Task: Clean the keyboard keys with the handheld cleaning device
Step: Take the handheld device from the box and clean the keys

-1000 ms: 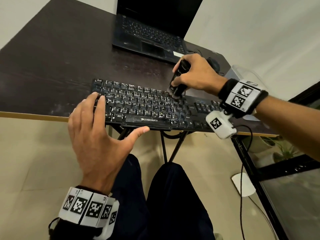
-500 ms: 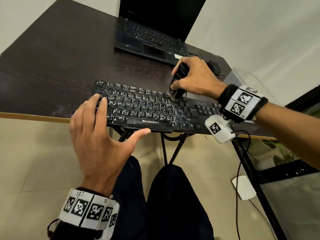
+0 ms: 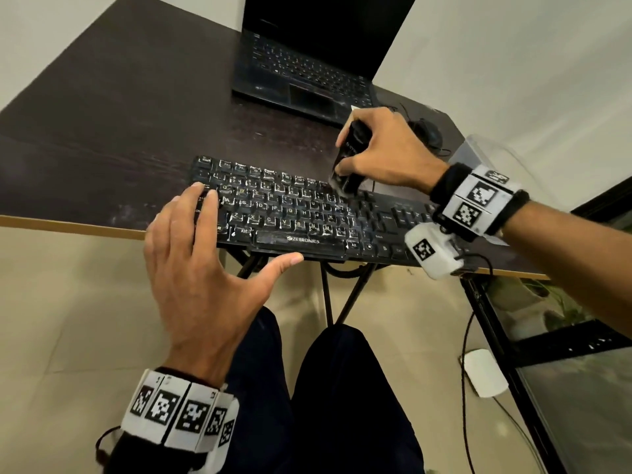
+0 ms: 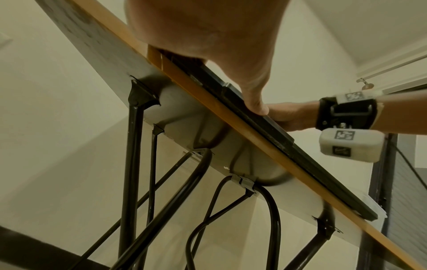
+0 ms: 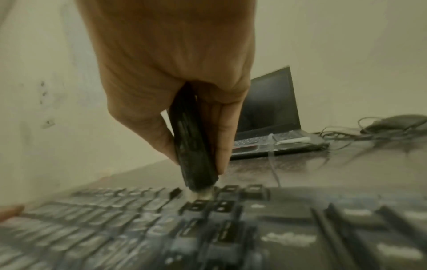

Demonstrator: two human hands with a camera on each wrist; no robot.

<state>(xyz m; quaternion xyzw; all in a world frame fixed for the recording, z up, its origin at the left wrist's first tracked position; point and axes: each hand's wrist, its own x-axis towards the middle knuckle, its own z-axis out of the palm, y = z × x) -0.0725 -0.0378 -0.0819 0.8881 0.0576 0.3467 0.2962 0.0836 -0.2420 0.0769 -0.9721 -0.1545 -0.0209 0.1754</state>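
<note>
Head view: dark table (image 3: pixel 113 107) fills upper frame, laptop (image 3: pixel 307 73) at top centre. Keyboard (image 3: pixel 307 213) is laid mid-frame, pinned at its left end by left hand (image 3: pixel 201 285), fingers flat & spread. Black cleaning device (image 3: pixel 349 162) is gripped upright by right hand (image 3: pixel 386 148), tip set on top key rows, centre-right.

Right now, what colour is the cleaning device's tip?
Pale, whitish tip on the black cleaning device, clearest in the right wrist view.

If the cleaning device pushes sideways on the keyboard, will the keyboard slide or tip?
It probably slides rather than tips: the keyboard is flat and lies low on the smooth table. The left hand resting on its end likely prevents sliding.
</note>
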